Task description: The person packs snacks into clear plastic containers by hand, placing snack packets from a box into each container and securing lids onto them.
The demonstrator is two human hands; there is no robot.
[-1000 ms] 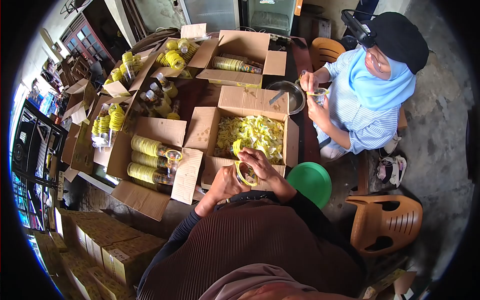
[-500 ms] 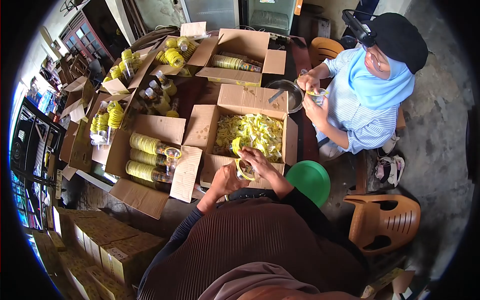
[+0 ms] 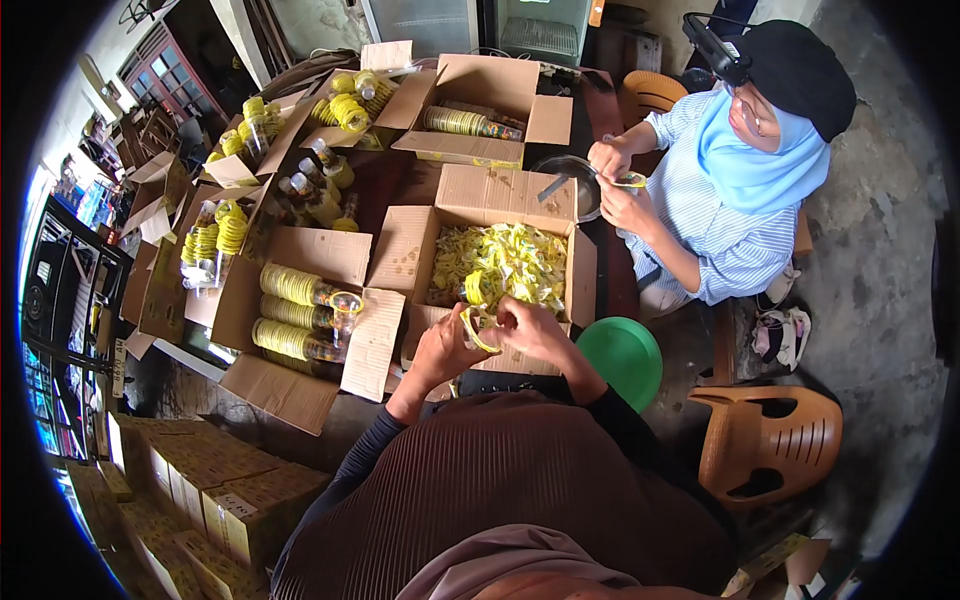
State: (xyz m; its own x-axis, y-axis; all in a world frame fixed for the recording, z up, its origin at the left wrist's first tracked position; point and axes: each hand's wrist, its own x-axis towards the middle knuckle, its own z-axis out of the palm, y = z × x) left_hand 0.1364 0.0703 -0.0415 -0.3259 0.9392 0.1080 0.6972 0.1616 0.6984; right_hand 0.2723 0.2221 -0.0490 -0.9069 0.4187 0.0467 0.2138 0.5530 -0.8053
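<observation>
Two hands on one clear, yellow-rimmed cup (image 3: 481,327), held just above the near edge of the open box (image 3: 503,192) of yellow strips (image 3: 520,262). Left hand (image 3: 446,348): grip closed around the cup's side. Right hand (image 3: 537,330): fingers bunched at the rim, can't tell if they're pinching anything. Green plate (image 3: 622,362) just right of the box. Stacked cups (image 3: 287,284) boxed at left. Co-worker (image 3: 720,190) across the corner, both hands on another cup (image 3: 630,180).

Glossy, crinkled yellow scraps (image 3: 515,258) lie in a matt cardboard box (image 3: 475,194) along the near edge of the tabletop (image 3: 605,110), beyond a smooth, yellow-rimmed plastic cup (image 3: 479,331). Shiny metal forms the bowl (image 3: 588,198) by the right edge; smooth plastic, the green disc (image 3: 622,366); ribbed cloth, a brown top (image 3: 480,470).
</observation>
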